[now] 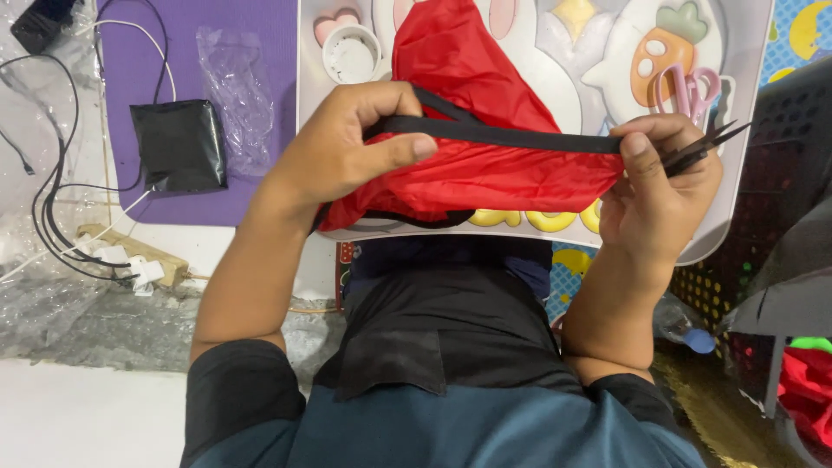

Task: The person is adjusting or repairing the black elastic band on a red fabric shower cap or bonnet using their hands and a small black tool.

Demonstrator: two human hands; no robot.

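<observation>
Your left hand (347,143) and right hand (659,186) are both closed, pinching the black strap (511,136) tight along the red cloth (472,178). Your right hand also holds small black snips (706,143). The cloth looks soft, light and slippery, so grip its strap edge. It lies over the white tray (745,52).

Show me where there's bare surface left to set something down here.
The purple mat is bare below the clear plastic bag, right of the black pouch. The white tray is crowded: red fabric, white cup, pink scissors. Both hands, left and right, stretch the black strap across it. Cables clutter the left.
</observation>
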